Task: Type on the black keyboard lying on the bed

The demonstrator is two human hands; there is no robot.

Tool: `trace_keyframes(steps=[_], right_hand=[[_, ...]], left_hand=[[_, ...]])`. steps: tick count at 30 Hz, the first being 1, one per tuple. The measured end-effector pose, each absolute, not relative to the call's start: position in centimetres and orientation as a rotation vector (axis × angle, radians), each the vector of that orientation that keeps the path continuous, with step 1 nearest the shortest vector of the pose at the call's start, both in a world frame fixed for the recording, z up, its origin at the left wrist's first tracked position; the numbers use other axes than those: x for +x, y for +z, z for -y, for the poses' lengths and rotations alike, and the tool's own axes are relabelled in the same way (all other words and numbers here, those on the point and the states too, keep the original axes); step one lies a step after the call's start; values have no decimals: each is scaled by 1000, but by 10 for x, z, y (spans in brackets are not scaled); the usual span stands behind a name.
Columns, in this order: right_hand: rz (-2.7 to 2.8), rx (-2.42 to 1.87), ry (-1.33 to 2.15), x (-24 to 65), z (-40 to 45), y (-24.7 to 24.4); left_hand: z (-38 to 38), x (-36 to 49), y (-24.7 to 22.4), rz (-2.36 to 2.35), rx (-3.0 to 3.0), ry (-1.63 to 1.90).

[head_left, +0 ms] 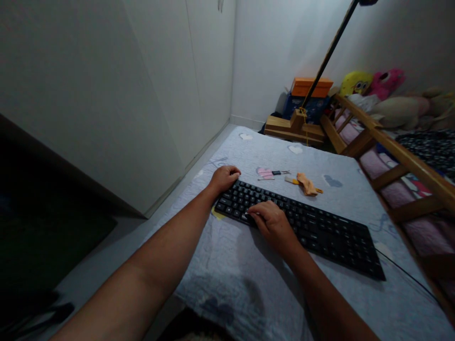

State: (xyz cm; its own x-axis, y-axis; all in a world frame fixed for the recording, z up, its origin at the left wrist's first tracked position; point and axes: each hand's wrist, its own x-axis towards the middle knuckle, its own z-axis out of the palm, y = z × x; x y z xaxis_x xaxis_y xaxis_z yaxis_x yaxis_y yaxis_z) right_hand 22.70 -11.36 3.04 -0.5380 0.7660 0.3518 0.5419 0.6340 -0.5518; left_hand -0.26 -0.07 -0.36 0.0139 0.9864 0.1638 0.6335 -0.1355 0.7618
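A black keyboard [327,237] lies at a slant on the cloth-covered surface, its cable trailing off to the right. At its far left corner, my left hand [225,177] is closed on the edge and steadies it. My right hand [272,220] is over the left part of the keys, with thumb and fingers pinched together. A small pale tip shows at those fingertips, low on the keys, but what it belongs to is too small to make out. Beyond the keyboard are a thin white stick [266,179], a dark-handled tool with a metal tip [280,172] and a crumpled orange cloth [306,184].
A yellow piece [217,214] peeks from under the keyboard's left end. White cabinet doors [159,85] stand close on the left. A wooden bed rail [401,161] runs along the right. Behind are a wooden stand with a pole [295,125] and an orange box [311,87].
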Motion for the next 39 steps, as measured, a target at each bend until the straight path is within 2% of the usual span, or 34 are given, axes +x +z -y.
trace_keyframes(steps=[39], right_hand=[[2356, -898, 524, 217, 118, 30]], left_hand=[[2, -2, 1, -1654, 1821, 955]])
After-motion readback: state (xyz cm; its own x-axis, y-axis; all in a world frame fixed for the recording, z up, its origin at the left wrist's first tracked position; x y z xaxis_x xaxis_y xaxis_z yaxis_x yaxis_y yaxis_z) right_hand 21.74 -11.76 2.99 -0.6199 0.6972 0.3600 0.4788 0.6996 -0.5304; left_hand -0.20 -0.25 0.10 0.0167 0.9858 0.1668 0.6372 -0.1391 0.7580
